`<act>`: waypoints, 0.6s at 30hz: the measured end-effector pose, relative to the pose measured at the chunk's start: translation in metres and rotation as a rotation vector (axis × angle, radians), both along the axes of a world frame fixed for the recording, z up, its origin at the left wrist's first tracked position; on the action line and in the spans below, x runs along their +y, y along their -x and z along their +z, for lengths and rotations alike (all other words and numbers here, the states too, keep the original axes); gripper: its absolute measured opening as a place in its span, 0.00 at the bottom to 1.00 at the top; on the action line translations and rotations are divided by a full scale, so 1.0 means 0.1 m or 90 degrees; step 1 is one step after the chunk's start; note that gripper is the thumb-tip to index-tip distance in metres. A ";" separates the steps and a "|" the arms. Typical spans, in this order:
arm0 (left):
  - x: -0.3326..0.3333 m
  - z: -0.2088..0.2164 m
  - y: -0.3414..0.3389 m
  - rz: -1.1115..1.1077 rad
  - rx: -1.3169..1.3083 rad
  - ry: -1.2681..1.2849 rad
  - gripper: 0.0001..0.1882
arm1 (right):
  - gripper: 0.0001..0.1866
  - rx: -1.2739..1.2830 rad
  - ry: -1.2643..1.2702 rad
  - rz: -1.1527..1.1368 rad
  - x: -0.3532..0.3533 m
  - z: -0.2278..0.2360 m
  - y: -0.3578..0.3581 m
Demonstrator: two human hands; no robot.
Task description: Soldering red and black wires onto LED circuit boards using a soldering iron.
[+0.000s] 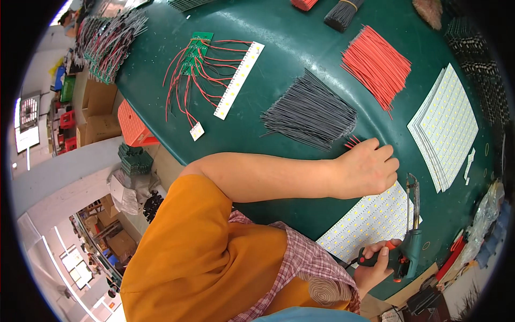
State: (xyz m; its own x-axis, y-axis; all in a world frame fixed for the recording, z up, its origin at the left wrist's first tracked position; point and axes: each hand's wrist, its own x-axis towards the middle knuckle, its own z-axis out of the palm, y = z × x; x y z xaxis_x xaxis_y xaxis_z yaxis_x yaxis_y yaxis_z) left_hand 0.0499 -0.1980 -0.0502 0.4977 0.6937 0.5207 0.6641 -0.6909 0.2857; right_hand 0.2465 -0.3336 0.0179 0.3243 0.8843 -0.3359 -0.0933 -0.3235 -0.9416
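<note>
My left hand (pixel 370 167) is closed, knuckles up, over the upper edge of a white LED panel (pixel 370 217). Short red wires (pixel 351 141) poke out from beneath it, so it appears to grip them; the fingertips are hidden. Wrapped round the handle of a green and black soldering gun (pixel 412 249) is my right hand (pixel 375 264). The gun's metal tip and thin feed tube point away from me, above the panel's right corner. Just beyond my left hand lies a pile of black wires (pixel 311 110), with a pile of red wires (pixel 376 67) farther right.
A stack of white LED panels (pixel 445 129) lies at the right. At the far left, a green circuit board (pixel 197 53) is wired to an LED strip (pixel 238 80). Bundled wired boards (pixel 110 43) sit at the table's left corner, near a red stool (pixel 134 126).
</note>
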 end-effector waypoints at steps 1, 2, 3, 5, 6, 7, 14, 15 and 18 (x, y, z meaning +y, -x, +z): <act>0.00 -0.01 0.00 -0.001 -0.003 0.000 0.05 | 0.17 -0.003 -0.003 0.002 0.00 -0.01 -0.01; 0.00 0.00 0.00 -0.002 -0.004 -0.002 0.05 | 0.17 -0.006 -0.006 0.004 -0.01 -0.01 -0.01; 0.00 0.00 0.00 -0.004 -0.006 -0.004 0.05 | 0.17 -0.007 -0.008 0.004 -0.01 0.00 0.00; 0.01 0.00 0.00 -0.004 -0.007 -0.004 0.05 | 0.17 -0.012 -0.005 0.002 0.02 0.02 0.01; 0.01 0.00 0.01 -0.003 -0.004 -0.003 0.05 | 0.17 -0.013 -0.005 0.003 0.02 0.01 0.01; 0.01 0.01 0.00 -0.002 -0.001 -0.003 0.05 | 0.17 -0.012 -0.005 0.003 0.01 0.00 0.00; -0.01 0.00 0.00 0.000 0.007 -0.001 0.05 | 0.17 -0.035 -0.005 -0.015 0.04 0.01 0.06; -0.01 0.00 0.00 -0.001 0.007 0.001 0.05 | 0.17 -0.035 -0.006 -0.014 0.04 0.01 0.06; -0.01 0.00 0.00 0.001 0.010 0.004 0.05 | 0.17 -0.039 -0.002 -0.014 0.06 0.01 0.07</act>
